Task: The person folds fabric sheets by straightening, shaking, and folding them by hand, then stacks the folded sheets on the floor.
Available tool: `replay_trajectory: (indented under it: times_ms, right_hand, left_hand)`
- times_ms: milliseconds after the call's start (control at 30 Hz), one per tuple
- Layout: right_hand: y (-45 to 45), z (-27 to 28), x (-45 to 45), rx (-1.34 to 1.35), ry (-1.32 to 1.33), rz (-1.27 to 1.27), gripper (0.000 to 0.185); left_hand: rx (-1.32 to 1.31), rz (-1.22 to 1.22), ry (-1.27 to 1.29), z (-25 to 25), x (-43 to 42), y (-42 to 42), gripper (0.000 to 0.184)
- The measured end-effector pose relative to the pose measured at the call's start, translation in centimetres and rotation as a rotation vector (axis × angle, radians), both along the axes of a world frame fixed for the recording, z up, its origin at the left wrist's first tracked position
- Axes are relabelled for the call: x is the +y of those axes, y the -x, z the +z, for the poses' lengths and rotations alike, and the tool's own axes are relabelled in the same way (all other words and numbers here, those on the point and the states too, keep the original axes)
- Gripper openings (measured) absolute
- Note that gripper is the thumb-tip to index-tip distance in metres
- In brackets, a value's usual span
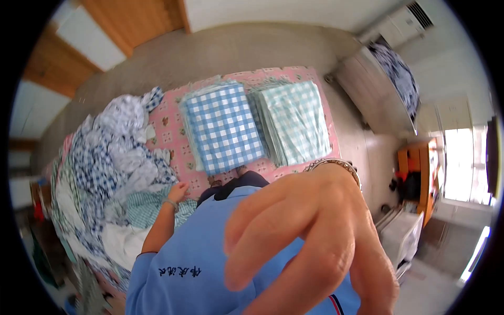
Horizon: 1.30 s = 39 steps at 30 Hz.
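Note:
My right hand (315, 231) is raised very close to the camera, with bent fingers apart and nothing seen in them. A patterned bracelet (336, 164) circles its wrist, and it covers part of my blue shirt (210, 252). Lower down at my side, my left hand (179, 192) looks loosely open and empty, beside a green checked cloth (144, 207) in the heap. Ahead of my feet are two neat stacks of folded cloth: blue-and-white checked cloth (223, 126) and pale green checked cloth (295, 123).
Both stacks lie on a pink floral sheet (170, 123). A large heap of crumpled checked cloths (107, 152) spreads on the left. At the upper right stands a wheeled cart (367, 86) with dark patterned fabric in it. An orange-brown wooden desk (428, 184) is farther right.

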State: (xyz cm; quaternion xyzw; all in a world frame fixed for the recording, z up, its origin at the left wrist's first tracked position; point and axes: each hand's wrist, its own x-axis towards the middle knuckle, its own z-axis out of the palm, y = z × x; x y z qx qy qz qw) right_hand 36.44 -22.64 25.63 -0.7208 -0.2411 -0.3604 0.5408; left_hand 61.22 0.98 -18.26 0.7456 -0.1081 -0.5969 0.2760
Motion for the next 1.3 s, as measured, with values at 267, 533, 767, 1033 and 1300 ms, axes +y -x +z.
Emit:
replay_trajectory:
  times_ms: [267,533,767,1033,1300]
  right_hand:
    - [3.6,1.4,9.7,0.017,0.009,-0.390,0.023]
    - [11.9,5.0,23.1,-0.047,0.026,-0.882,0.024]
    - [19.2,7.8,39.9,-0.208,0.085,-1.245,0.026]
    - [32.2,-2.3,59.1,-0.251,-0.085,-1.763,0.016]
    - [33.6,-12.0,74.7,-1.406,-0.519,-2.238,0.019]
  left_hand:
    - [-0.044,-0.421,0.134,1.2,-6.1,-4.8,0.025]
    - [-0.046,-0.848,-0.005,0.7,-9.5,0.2,0.025]
    - [-0.112,-1.356,0.082,2.5,-12.4,15.0,0.029]
    - [-0.098,-1.702,0.062,4.3,-7.1,33.4,0.029]
    - [-0.048,-2.106,0.008,3.5,0.8,46.8,0.030]
